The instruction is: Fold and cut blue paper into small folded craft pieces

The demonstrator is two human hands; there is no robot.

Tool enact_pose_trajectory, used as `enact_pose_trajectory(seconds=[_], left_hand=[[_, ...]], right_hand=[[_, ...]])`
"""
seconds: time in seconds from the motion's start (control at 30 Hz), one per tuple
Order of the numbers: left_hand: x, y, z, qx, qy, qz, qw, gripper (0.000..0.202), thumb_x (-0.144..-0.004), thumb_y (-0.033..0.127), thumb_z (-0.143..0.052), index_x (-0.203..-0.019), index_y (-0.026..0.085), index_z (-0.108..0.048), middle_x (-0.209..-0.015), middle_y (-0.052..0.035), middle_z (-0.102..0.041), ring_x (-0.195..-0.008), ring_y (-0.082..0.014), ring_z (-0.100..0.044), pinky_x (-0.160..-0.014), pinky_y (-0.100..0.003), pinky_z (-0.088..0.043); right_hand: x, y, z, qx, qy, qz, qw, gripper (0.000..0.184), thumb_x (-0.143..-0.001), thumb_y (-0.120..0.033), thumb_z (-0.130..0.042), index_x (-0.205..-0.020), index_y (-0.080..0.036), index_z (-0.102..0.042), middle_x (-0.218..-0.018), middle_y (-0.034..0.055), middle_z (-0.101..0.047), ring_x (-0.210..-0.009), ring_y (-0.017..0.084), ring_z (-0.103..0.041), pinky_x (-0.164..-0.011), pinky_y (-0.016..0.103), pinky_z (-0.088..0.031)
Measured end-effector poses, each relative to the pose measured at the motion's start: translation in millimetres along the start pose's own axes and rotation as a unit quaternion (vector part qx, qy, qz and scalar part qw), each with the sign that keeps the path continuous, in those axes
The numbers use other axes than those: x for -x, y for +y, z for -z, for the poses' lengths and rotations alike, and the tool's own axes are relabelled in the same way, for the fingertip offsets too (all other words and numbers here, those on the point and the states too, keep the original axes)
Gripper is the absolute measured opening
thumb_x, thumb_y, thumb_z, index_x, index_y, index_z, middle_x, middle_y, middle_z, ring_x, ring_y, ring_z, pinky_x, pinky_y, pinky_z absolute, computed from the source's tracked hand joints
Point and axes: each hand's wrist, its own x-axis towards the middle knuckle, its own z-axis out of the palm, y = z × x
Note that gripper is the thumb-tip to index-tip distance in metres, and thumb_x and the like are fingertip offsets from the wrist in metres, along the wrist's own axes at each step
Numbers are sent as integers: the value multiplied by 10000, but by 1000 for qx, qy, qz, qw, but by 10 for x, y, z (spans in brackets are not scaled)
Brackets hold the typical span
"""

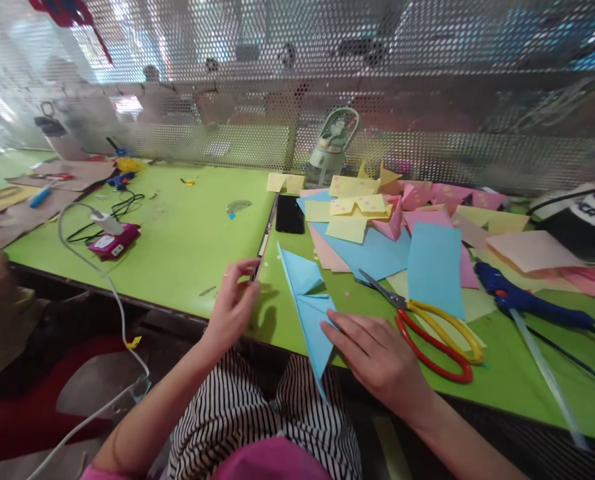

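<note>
A folded light-blue paper shape (pixel 310 308) lies at the near edge of the green table (pixel 187 233), its point hanging over the edge. My right hand (pixel 377 357) lies flat on its right side, fingers stretched out, pressing it down. My left hand (pixel 232 303) hovers just left of the paper, raised off the table, fingers loosely curled and apart, with a ring on one finger; nothing shows in it.
Red-and-yellow scissors (pixel 435 333) lie right of my right hand. Behind are blue, yellow and pink paper sheets (pixel 377 220), a black phone (pixel 289 213), a green bottle (pixel 330 147) and a blue glue gun (pixel 522 297). A magenta device (pixel 113 241) with white cable sits left. A perforated screen backs the table.
</note>
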Motion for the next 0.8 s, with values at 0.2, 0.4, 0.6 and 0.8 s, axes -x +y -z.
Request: enact_pose_trajectory(seconds=[0.2,0.4,0.6,0.8], left_hand=[[217,80,-161,-243,-281,-210,904,291,-957,265,-497,-1206,214,-638,-1188,-102,-673,-1112,-245,-585,-1010,-440,-418],[234,4,-337,-387,-267,-265,842,537,-966,505,-421,-1274,88,-563,-1187,-191,-632,-1015,-289,-571,-888,-472,-490],[197,-62,-411,-433,-260,-223,833,772,-890,731,-312,-1295,119,-551,-1139,-156,-612,-909,-268,-542,-787,-436,-495],[215,-74,-439,-442,-268,-233,824,751,-904,708,-331,-1284,97,-548,-1154,-138,-617,-874,-248,-533,-742,-388,-466]], right_hand=[[24,-11,-32,-112,-40,-89,989,234,-912,-121,-509,-1050,-214,-674,-1060,73,-732,-924,204,-666,-811,378,-519],[-98,205,-185,-103,-41,-177,978,172,-953,-244,-513,-1025,-197,-662,-923,71,-701,-889,213,-649,-804,368,-518],[-173,252,-287,-109,-105,-167,974,226,-980,-256,-450,-1023,-192,-662,-921,72,-690,-866,204,-627,-793,358,-503],[-142,245,-313,-53,-86,-107,989,162,-930,-161,-533,-977,-158,-688,-852,73,-697,-788,201,-603,-771,358,-476]])
